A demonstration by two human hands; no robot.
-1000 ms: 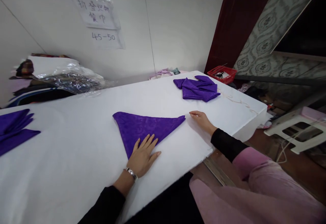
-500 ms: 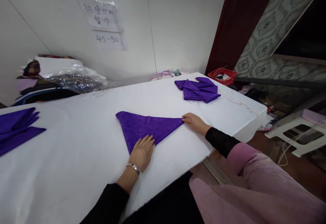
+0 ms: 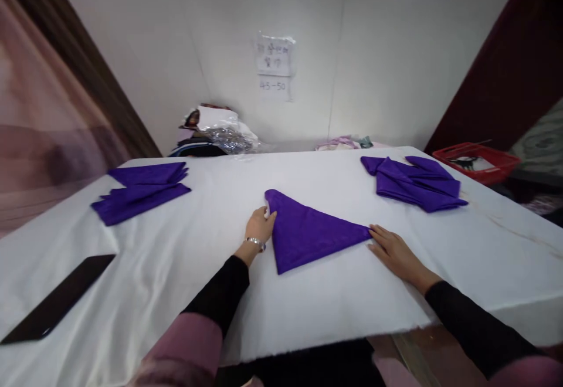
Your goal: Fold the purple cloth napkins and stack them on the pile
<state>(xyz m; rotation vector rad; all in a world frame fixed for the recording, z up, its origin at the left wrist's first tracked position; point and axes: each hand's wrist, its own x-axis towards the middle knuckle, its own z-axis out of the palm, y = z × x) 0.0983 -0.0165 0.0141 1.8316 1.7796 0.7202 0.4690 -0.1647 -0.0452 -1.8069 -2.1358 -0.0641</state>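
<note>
A purple cloth napkin, folded into a triangle, lies on the white tablecloth in front of me. At its left edge, just below the rounded upper corner, my left hand has its fingers and thumb closed on the cloth. My right hand rests at the pointed right corner, with its fingers stretched out and the fingertips touching the tip. The thumb stands a little apart from them.
Folded purple napkins lie at the left and the back right. A dark flat device is at the front left. Cloths under clear plastic and a red basket stand behind the table by the wall.
My left hand has gone from lying flat on the lower edge to gripping the left edge. My right hand's fingers have straightened at the corner. The view has swung left.
</note>
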